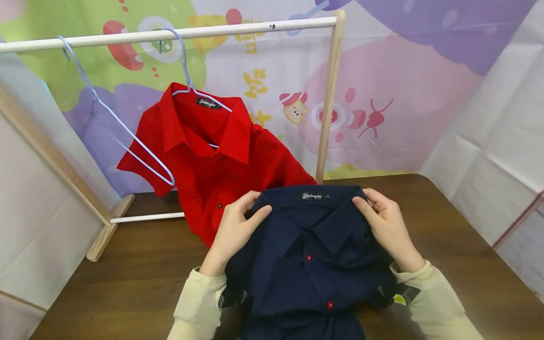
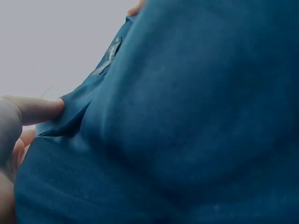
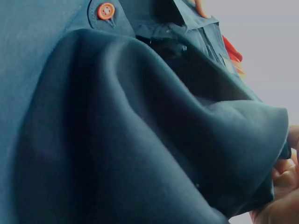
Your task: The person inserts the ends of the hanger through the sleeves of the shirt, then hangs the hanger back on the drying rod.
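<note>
A dark navy shirt [image 1: 314,278] with red buttons is held up by its collar, its front facing the head camera. My left hand [image 1: 235,231] pinches the collar's left end between thumb and fingers; my right hand [image 1: 391,229] pinches the right end. In the left wrist view the left hand [image 2: 23,121] grips the blue-looking cloth [image 2: 187,93] near the collar label. The right wrist view has the right hand [image 3: 282,182] at the edge of the draped cloth [image 3: 154,140], with a button [image 3: 106,10] above.
Behind, a red shirt [image 1: 212,174] hangs on a light blue hanger [image 1: 185,61] from a white rail [image 1: 255,28]. Left of it a bare hanger [image 1: 112,113] hangs on the same rail. The rack's wooden post [image 1: 329,104] stands on the brown table [image 1: 442,226], before a patterned cloth backdrop.
</note>
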### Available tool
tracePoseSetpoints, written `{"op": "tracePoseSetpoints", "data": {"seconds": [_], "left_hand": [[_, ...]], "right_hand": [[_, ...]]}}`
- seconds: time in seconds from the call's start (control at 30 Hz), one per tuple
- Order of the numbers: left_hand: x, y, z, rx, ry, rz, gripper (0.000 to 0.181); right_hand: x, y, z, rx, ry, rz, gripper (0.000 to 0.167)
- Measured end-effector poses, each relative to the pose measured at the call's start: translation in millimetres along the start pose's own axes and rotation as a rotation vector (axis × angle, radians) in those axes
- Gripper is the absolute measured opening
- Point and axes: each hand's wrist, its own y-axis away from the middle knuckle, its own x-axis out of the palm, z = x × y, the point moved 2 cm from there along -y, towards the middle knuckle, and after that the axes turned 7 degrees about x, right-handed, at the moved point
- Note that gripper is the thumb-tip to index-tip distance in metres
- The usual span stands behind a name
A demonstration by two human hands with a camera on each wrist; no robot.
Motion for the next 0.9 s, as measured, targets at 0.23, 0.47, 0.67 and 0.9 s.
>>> {"op": "tracePoseSetpoints", "data": {"seconds": [0.23,0.47,0.67,0.9], "left_hand": [[2.4,-2.7,-0.3,0.024,0.007,-0.035,0.019],[3.6,0.9,5.0,0.044,0.031,-0.059,0.018],[4.2,0.2,7.5,0.005,0.091,-0.016,0.028],[3.2,-0.3,10.3,-0.052,0.132,-0.006,0.023]], "right_hand": [[-1.8,-1.5,4.5,-0.016,0.012,-0.048,0.015],[1.8,-5.4,29.6,-0.126,0.004,-0.053,0.027],[13.4,-15.0,72.8,-0.391,0.032,-0.13,0.029],[42.0,-31.1,101.3,-0.54,0.014,0.019,0.03]]}}
